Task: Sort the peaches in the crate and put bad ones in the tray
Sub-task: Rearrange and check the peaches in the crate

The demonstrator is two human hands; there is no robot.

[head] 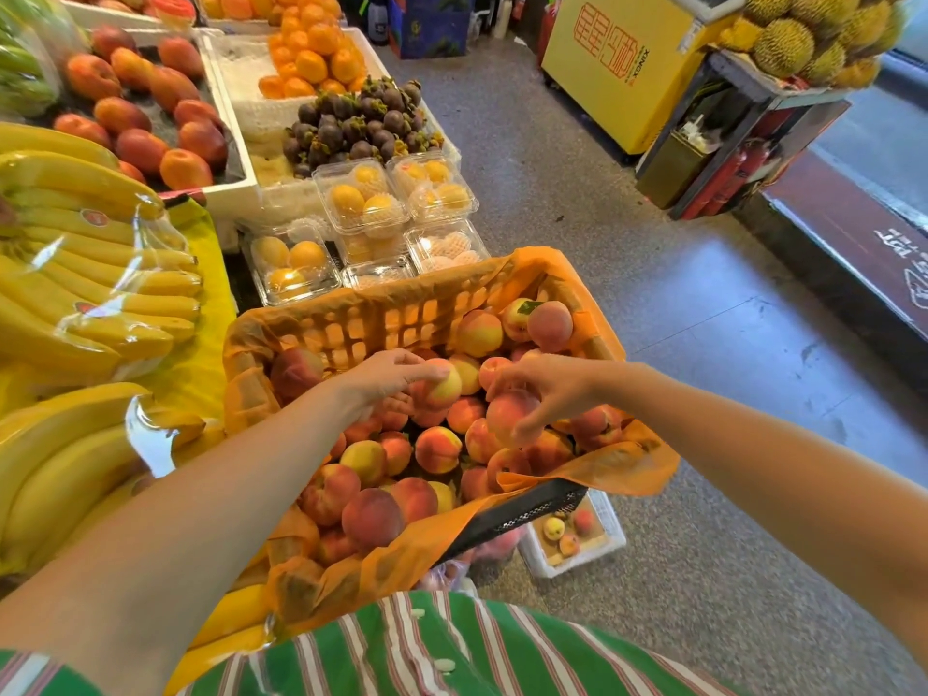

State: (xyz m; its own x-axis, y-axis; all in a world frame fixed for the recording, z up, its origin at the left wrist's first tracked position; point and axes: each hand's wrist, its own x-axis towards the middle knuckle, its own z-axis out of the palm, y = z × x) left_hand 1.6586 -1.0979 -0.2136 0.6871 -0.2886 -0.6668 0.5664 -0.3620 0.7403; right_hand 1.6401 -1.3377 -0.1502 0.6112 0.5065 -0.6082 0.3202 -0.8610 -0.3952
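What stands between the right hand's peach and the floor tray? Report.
Only the crate rim: the peach in the right hand must clear it to reach the tray, partly under that corner.

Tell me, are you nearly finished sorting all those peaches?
Not nearly. Done: a few bad peaches already lie in the white tray on the floor. In hand: the left hand holds a yellowish peach and the right hand grips a red peach, both over the crate. Left: a heap of peaches in the crate waits to be checked.
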